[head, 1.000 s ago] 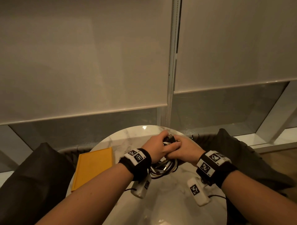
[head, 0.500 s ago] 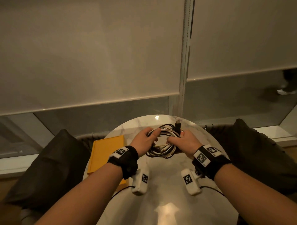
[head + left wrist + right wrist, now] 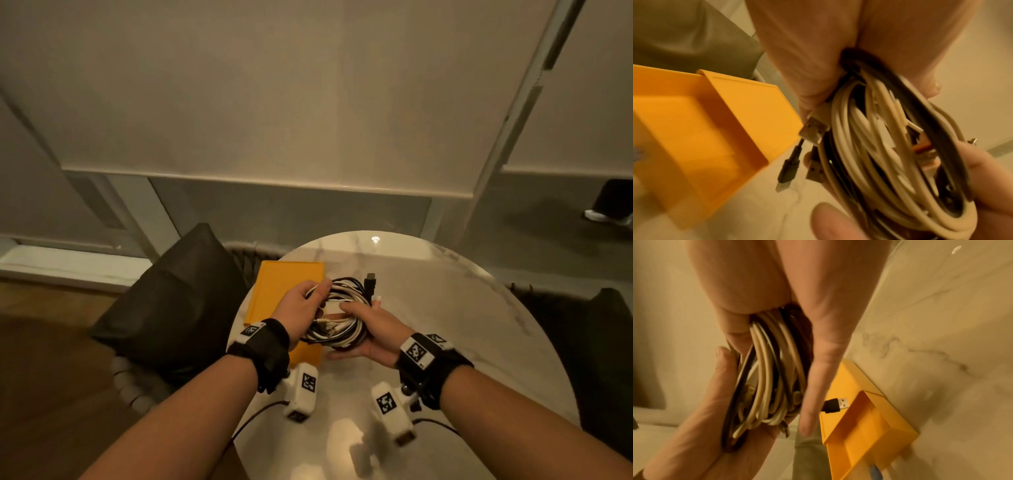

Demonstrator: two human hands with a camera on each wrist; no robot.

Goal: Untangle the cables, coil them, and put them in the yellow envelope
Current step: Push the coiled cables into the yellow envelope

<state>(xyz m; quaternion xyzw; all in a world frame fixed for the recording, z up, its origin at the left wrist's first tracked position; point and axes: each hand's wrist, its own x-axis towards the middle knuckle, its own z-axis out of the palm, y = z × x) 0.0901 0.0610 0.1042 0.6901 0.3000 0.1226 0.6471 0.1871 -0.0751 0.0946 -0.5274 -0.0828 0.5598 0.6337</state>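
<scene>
A coiled bundle of white and black cables (image 3: 337, 313) hangs between both hands above the round marble table (image 3: 445, 325). My left hand (image 3: 303, 308) grips the bundle's left side, fingers curled over its top. My right hand (image 3: 371, 329) holds the right side from below, thumb across the coils. Black plugs stick out at the bundle's far end. Seen from the left wrist, the cable coil (image 3: 890, 146) is pinched in the fingers, with USB plugs loose. The yellow envelope (image 3: 284, 291) lies flat on the table's left part, under my left hand. It shows open in the right wrist view, yellow envelope (image 3: 865, 420).
Dark cushioned chairs (image 3: 164, 301) stand left and right of the table. Roller blinds and a window frame fill the far side. Someone's foot (image 3: 606, 214) shows at the far right. Wooden floor lies to the left.
The hands drew apart and now show the coiled bundle held between them. The bundle has shifted left, toward the yellow envelope, and the head view has turned left.
</scene>
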